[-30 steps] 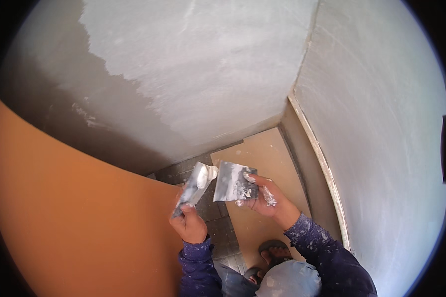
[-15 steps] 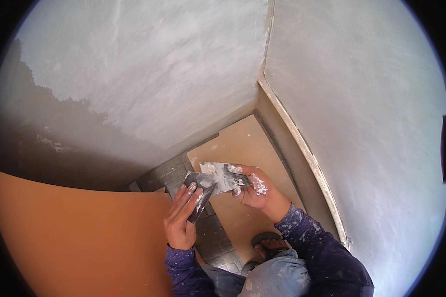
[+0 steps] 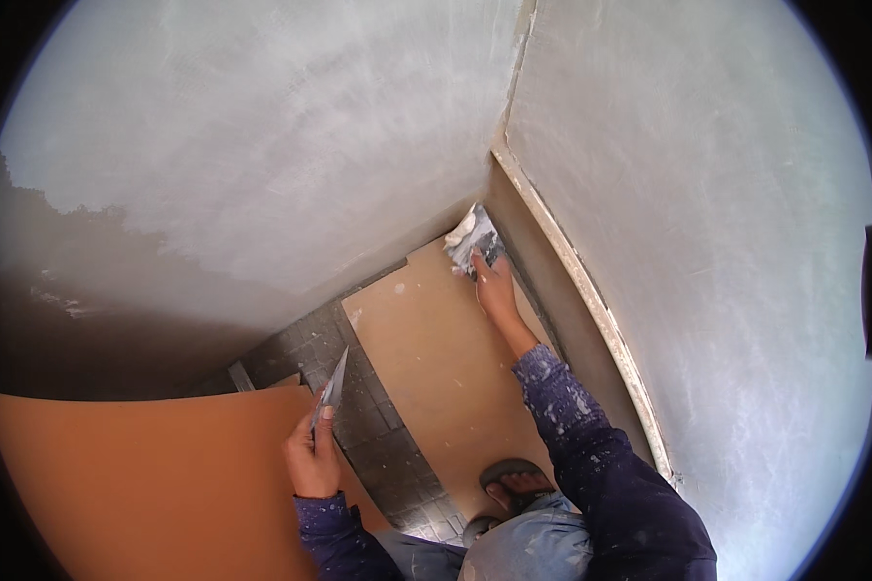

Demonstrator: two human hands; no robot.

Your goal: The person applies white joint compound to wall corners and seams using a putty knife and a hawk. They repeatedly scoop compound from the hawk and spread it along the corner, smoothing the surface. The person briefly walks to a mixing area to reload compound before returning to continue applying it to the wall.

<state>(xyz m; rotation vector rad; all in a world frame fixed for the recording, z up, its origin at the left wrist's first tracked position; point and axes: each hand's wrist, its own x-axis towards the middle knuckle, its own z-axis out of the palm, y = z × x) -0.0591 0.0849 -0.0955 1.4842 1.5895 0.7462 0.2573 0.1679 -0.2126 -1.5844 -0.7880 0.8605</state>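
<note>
My right hand (image 3: 494,287) reaches out toward the low corner where the two walls meet. It grips a putty knife (image 3: 467,254) with a wide blade, and a lump of white putty (image 3: 463,229) sits along the blade's far edge. Nearer to me on the left, my left hand (image 3: 314,455) holds a second, thin flat scraper (image 3: 333,380), seen almost edge-on with its tip pointing up and away. The left wall (image 3: 300,145) carries a pale skim coat over most of its face, with a darker bare patch (image 3: 77,261) low at the left.
Below my right arm lies a tan board (image 3: 426,358) on grey paving (image 3: 358,426). An orange panel (image 3: 145,484) fills the lower left. A pale ledge (image 3: 591,300) runs along the base of the right wall (image 3: 688,194). My sandalled foot (image 3: 515,484) rests on the board.
The two blades were together in front of me and are now apart. My right hand has moved away to the corner with putty on its knife; my left has drawn back slightly, turning its scraper edge-on.
</note>
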